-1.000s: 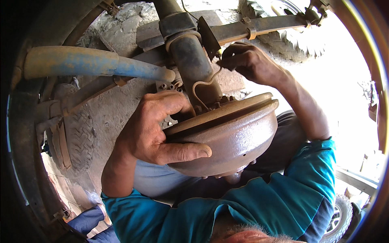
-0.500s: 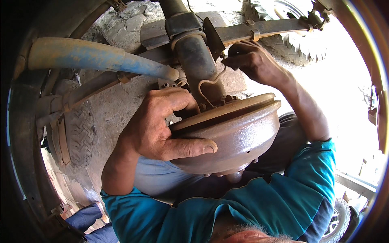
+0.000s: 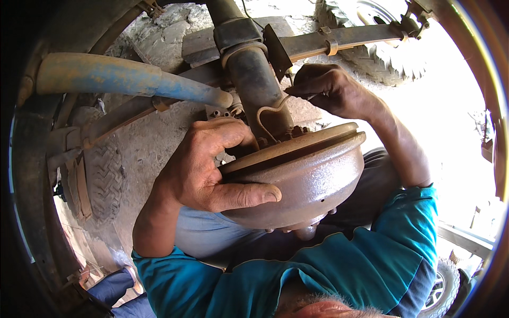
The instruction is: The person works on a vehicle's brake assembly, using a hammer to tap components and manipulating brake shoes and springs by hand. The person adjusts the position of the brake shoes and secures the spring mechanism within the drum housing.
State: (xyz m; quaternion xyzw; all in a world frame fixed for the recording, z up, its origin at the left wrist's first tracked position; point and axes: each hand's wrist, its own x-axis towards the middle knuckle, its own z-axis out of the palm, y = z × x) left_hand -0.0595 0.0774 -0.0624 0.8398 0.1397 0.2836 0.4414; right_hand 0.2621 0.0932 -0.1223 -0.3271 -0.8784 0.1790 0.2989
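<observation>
A greyish-brown brake drum [image 3: 297,183] with a backing plate [image 3: 297,147] sits at the end of the dark axle tube [image 3: 254,79]. My left hand [image 3: 204,167] clasps its left edge, thumb flat on the drum's outer side and fingers curled over the backing plate, their tips hidden. A thin bent brake pipe [image 3: 262,114] rises from bolts at the plate's centre. Its upper end lies at the pinched fingers of my right hand [image 3: 331,90], just right of the axle and below a dark metal bracket [image 3: 277,53].
A blue, dirt-coated shock absorber [image 3: 127,77] crosses at left. Leaf springs [image 3: 344,41] run behind the axle. Tyres stand at the back right [image 3: 371,47], left [image 3: 103,180] and lower right [image 3: 442,286]. Another person's trouser legs [image 3: 114,289] show at lower left.
My right hand has come slightly down and toward the axle, and the pipe's upper end has dropped with it. My left hand keeps its grip on the drum.
</observation>
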